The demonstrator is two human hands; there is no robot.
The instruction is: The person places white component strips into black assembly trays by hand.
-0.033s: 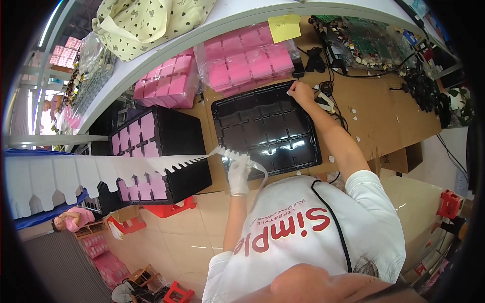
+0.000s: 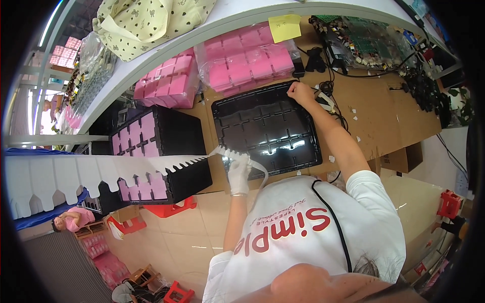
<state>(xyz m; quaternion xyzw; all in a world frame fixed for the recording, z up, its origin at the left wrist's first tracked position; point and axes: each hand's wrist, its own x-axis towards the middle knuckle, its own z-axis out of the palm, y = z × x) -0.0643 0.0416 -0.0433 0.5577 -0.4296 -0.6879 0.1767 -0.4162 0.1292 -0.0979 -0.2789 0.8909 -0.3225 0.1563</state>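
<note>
A shallow black plastic tray (image 2: pixel 252 126) with moulded cross-shaped dividers lies on the cardboard-covered bench before me. My left hand (image 2: pixel 239 171), in a white glove, has its fingers closed round a white paper strip (image 2: pixel 136 164) with a notched, toothed edge. From that hand the strip stretches away to the left, and a narrow end curls down toward my shirt. The bare right hand (image 2: pixel 301 93) is closed at the tray's far right corner; its curled fingers hide whatever they may hold.
Left of the tray stands a stack of black trays (image 2: pixel 184 146) with pink inserts. Behind are wrapped pink foam blocks (image 2: pixel 247 63) and a yellow note (image 2: pixel 284 29). Cables (image 2: pixel 331 91) and circuit boards (image 2: pixel 374 45) lie to the right. A shelf edge (image 2: pixel 202 25) crosses above.
The fingers of my right hand have curled in at the tray corner. A small white piece seen at their tips before is now out of sight. My left hand stays nearly still.
</note>
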